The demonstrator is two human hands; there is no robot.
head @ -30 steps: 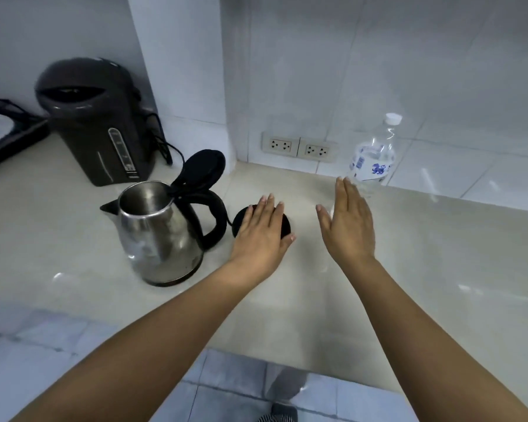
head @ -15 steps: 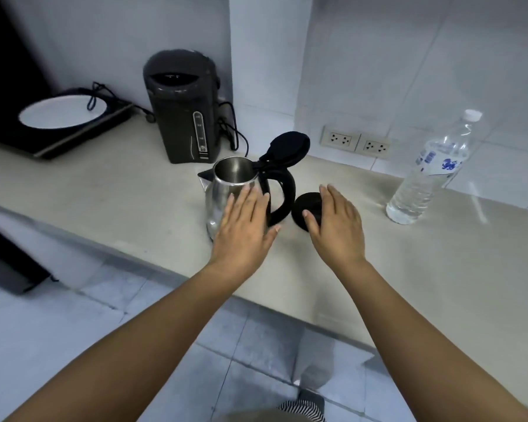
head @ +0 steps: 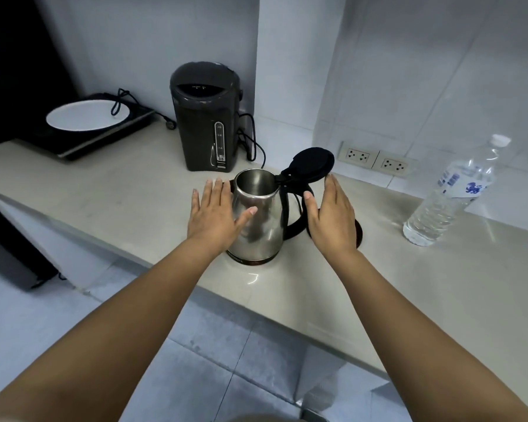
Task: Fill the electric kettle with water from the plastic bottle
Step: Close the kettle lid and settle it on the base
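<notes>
Head view: kettle (head: 253, 217) upright on counter (head: 134, 190), lid (head: 313, 164) hinged open. It stands near the counter's front edge, just left of its black base (head: 358, 236) (base partly hidden under the R hand). L hand (head: 214, 214) is flat w/ fingers straight and thumb across the steel wall; contact can't be told, and it holds nothing. R hand (head: 333, 217) is also flat, over handle (head: 296, 226) and base, gripping nothing. Bottle (head: 451, 193) is upright w/ cap (head: 500, 140) on, well to the right and untouched, so pouring hasn't begun.

Likely faults:
1. A flat-handed push could slide the kettle toward the front edge.
2. The thin bottle may buckle if squeezed once uncapped, sending water past the narrow mouth.
3. Spill could reach the base or the wall sockets (head: 378, 159) just behind, an elec. hazard.
4. The raised lid may get in the bottle's way during the tilt.
</notes>
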